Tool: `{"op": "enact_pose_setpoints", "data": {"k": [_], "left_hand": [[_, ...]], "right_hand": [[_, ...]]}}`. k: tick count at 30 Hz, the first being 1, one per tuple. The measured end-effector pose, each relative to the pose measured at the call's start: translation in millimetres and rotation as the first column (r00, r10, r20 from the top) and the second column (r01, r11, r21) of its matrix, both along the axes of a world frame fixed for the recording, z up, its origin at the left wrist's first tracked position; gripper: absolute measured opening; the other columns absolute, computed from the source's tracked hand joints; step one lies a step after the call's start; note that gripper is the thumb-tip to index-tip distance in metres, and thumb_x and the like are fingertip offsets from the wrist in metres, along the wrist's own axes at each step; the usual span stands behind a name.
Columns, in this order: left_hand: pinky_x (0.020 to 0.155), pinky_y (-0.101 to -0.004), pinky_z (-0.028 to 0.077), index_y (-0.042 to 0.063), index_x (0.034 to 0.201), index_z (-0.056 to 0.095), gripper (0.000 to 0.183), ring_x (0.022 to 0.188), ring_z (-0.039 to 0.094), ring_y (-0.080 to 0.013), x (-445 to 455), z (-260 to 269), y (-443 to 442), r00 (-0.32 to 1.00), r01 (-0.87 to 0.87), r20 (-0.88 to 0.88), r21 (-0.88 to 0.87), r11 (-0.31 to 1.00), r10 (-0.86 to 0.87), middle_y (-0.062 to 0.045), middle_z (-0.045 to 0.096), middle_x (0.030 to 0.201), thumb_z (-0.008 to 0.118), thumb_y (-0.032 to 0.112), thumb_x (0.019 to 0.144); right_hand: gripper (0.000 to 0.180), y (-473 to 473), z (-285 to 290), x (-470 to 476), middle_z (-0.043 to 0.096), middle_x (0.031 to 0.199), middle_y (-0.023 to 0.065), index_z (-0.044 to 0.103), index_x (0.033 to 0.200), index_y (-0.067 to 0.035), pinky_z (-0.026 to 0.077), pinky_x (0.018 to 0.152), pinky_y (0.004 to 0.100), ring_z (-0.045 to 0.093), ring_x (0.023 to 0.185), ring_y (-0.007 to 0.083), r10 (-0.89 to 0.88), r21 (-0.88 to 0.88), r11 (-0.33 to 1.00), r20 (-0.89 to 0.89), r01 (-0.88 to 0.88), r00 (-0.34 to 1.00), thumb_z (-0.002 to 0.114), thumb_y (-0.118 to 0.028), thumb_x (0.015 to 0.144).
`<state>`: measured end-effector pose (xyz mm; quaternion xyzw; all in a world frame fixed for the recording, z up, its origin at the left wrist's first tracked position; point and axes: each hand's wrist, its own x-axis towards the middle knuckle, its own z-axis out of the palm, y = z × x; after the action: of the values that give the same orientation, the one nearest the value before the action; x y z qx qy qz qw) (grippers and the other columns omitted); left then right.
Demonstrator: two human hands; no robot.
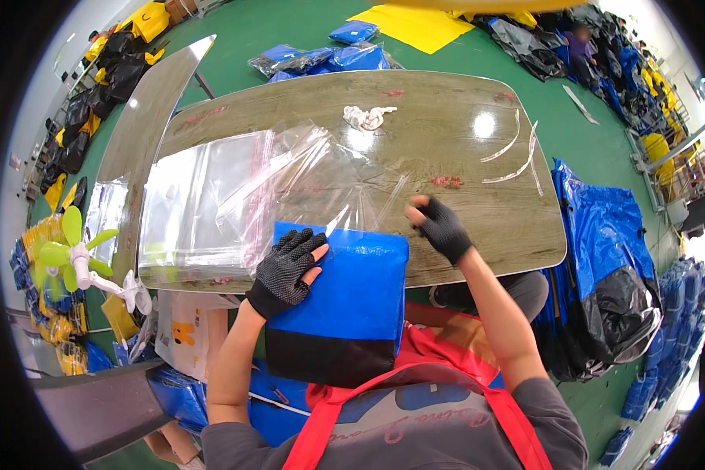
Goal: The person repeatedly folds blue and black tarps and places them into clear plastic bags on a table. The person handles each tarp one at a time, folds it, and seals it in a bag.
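A folded blue and black plastic sheet bundle [341,282] lies partly over the near table edge, against my body. My left hand [288,270], in a black dotted fingerless-tip glove, rests on its upper left corner with the fingers spread. Beyond the bundle, a clear plastic bag [323,176] lies crumpled and touches its far edge. A stack of clear plastic bags [205,200] lies flat at the left. My right hand [440,226], gloved in black and slightly blurred, is over the table to the right of the bundle, fingers curled; whether it holds anything is unclear.
The wood-patterned table [476,205] bears a white crumpled cloth [367,117] and thin clear strips [531,153]. A small green-bladed fan [79,258] is clipped at the left. Blue and black folded sheets [605,282] hang at the right. Packed blue bundles [352,56] lie beyond.
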<state>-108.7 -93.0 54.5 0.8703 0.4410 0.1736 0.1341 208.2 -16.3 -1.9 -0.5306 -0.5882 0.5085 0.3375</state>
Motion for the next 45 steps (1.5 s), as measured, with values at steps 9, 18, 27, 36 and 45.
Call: {"op": "enact_pose_setpoints", "data": {"k": [9,18,27,36,45], "left_hand": [[0.108,-0.0478,0.027,0.006,0.125,0.053,0.045,0.127,0.040,-0.0375,-14.9,-11.9,-18.6,0.989,-0.140,0.039,0.021,0.990,0.139,-0.016,0.049,0.133,0.059,0.026,0.085],[0.109,-0.0487,0.023,0.006,0.126,0.053,0.047,0.133,0.029,-0.0424,3.8,-21.8,-33.5,0.883,-0.327,0.308,-0.136,0.935,0.353,-0.020,0.043,0.138,0.062,0.024,0.084],[0.104,-0.0359,0.031,-0.001,0.141,0.027,0.061,0.127,0.038,-0.0266,-18.9,-60.7,-62.5,0.471,-0.523,0.600,-0.400,0.753,0.646,-0.018,0.036,0.141,0.051,0.030,0.094],[0.087,-0.0360,0.050,0.001,0.128,0.047,0.059,0.103,0.057,-0.0217,-4.3,-11.2,-36.5,0.090,0.206,0.415,-0.897,0.391,0.905,-0.013,0.057,0.119,0.068,0.032,0.083],[0.098,-0.0361,0.039,-0.001,0.133,0.042,0.079,0.117,0.048,-0.0226,23.6,-60.8,-172.5,0.557,0.239,0.388,-0.921,0.306,0.734,-0.013,0.052,0.127,0.075,0.041,0.074]], "right_hand": [[0.035,-10.8,-7.0,5.4,0.061,0.092,0.0039,0.057,0.103,-0.003,0.046,0.070,0.0243,0.056,0.079,0.0115,0.104,-0.305,0.931,-0.302,-0.200,0.948,0.063,-0.033,0.087],[0.031,-26.8,-4.4,-23.7,0.063,0.070,0.0075,0.060,0.078,-0.002,0.047,0.060,0.0280,0.057,0.063,0.0142,-0.217,0.035,0.975,-0.054,0.219,0.975,0.076,-0.028,0.075],[0.038,-112.1,-14.0,-6.5,0.064,0.083,0.0135,0.062,0.097,-0.004,0.050,0.069,0.0368,0.063,0.075,0.0246,-0.119,0.181,0.977,0.042,0.109,0.992,0.058,-0.040,0.087],[0.043,-52.3,56.3,-26.8,0.067,0.085,0.0094,0.065,0.099,0.002,0.051,0.070,0.0287,0.061,0.078,0.0135,-0.103,-0.361,0.932,-0.332,-0.025,0.938,0.068,-0.037,0.082],[0.086,-225.2,-4.6,33.6,0.050,0.130,0.0122,0.032,0.139,-0.003,0.033,0.103,0.0360,0.045,0.120,0.0200,0.025,-0.462,0.858,-0.398,-0.224,0.917,0.078,-0.034,0.074]]}}
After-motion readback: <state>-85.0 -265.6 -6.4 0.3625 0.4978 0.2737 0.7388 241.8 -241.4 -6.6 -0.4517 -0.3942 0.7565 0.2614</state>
